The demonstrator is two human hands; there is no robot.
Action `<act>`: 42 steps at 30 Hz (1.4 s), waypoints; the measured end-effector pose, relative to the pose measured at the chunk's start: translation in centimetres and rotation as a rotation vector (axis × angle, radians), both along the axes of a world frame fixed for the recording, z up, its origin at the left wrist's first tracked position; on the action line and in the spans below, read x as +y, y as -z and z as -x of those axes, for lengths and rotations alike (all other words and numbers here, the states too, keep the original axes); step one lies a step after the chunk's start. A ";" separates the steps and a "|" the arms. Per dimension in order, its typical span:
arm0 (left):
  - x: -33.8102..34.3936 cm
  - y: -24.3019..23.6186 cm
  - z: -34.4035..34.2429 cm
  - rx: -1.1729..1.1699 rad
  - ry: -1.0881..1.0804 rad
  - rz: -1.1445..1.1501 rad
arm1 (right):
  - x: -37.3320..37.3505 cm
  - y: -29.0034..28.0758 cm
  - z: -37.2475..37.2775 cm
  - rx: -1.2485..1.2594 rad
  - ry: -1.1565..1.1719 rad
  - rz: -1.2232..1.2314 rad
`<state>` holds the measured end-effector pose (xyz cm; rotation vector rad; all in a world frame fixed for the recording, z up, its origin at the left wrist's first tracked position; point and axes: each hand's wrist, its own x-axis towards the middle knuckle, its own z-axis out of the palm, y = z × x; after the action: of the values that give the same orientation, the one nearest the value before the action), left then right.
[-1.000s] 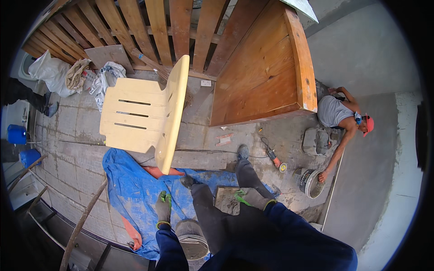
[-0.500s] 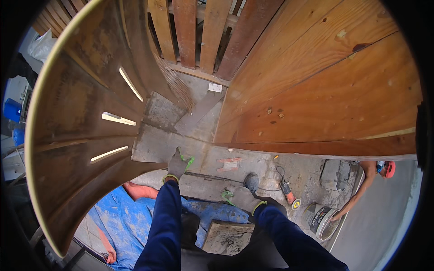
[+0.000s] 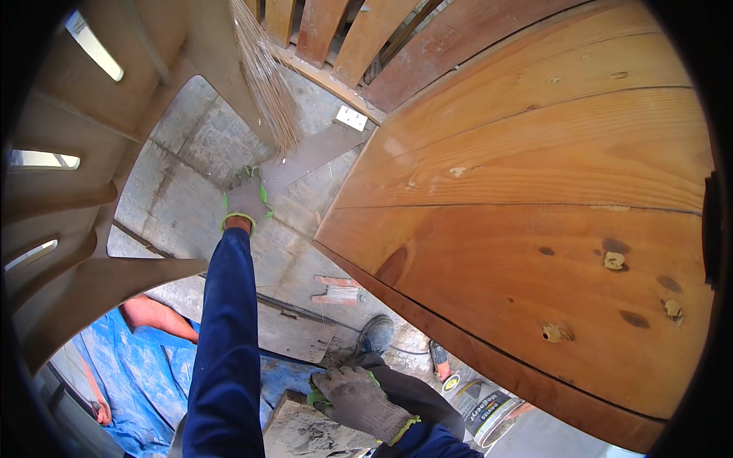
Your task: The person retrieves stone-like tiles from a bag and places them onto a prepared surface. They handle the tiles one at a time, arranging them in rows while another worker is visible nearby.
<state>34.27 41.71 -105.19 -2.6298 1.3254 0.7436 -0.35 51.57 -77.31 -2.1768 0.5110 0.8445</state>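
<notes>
My left hand point(image 3: 246, 200), in a grey glove with green on it, reaches forward over the concrete floor point(image 3: 183, 198). Its fingers are spread with nothing between them. Just beyond lie the tips of a stick broom point(image 3: 263, 84) and a flat grey strip point(image 3: 313, 162); I cannot tell whether the fingertips touch either. Low in the view, my gloved right hand point(image 3: 363, 401) is beside my bent leg, back upward and fingers loosely apart. It holds nothing that I can see. Under it is a board point(image 3: 305, 427) smeared with grey paste.
A brown plastic chair point(image 3: 61, 191) curves along the left, and a large varnished wooden panel point(image 3: 519, 175) fills the right. Around my foot are a red-and-white line winder point(image 3: 336, 290), a partly covered angle grinder point(image 3: 440, 362) and a paint bucket point(image 3: 482, 408). A white socket point(image 3: 351, 117) sits near slats point(image 3: 317, 30).
My left hand has reached farther forward, close to the broom. My right hand has come nearer my lap. The view has shifted, and the panel now hides most of the other person.
</notes>
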 end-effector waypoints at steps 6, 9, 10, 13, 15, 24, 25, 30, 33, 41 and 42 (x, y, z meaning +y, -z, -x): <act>0.4 -1.7 3.5 -0.166 -0.058 -0.129 | -0.8 -0.6 -1.2 0.112 0.081 -0.112; 2.9 -2.9 5.4 0.000 -0.206 -0.086 | -0.7 -0.5 -1.5 0.006 0.116 -0.007; 3.9 -3.1 5.7 0.073 -0.236 -0.061 | -0.6 -0.4 -1.4 0.017 0.150 -0.008; 7.1 -3.9 6.4 0.186 -0.296 0.043 | 0.3 -0.2 -0.9 0.017 0.204 -0.037; 9.3 -4.9 6.8 0.251 -0.303 0.111 | 1.1 0.0 -0.5 0.023 0.198 -0.029; 20.5 -17.2 13.7 1.203 -1.138 0.374 | 7.6 2.5 2.6 0.111 0.444 -0.160; 22.4 -18.8 14.5 1.239 -1.285 0.287 | 8.8 2.3 3.4 0.097 0.498 -0.199; 30.4 -27.5 17.9 1.525 -1.489 0.241 | 12.6 -3.2 8.2 0.039 1.238 -0.734; 33.5 -34.2 19.7 1.660 -1.580 0.271 | 13.4 -9.0 9.6 0.000 1.709 -1.041; 37.2 -52.4 17.6 1.399 -0.787 0.011 | 16.3 -21.4 6.2 -0.244 2.044 -1.289; 37.4 -54.0 17.3 1.159 -0.570 -0.039 | 16.7 -22.1 5.7 -0.311 2.011 -1.386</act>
<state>16.98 79.12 -51.18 -2.5205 0.5315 2.5614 -6.03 68.31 -55.17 0.0556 1.0551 -0.3553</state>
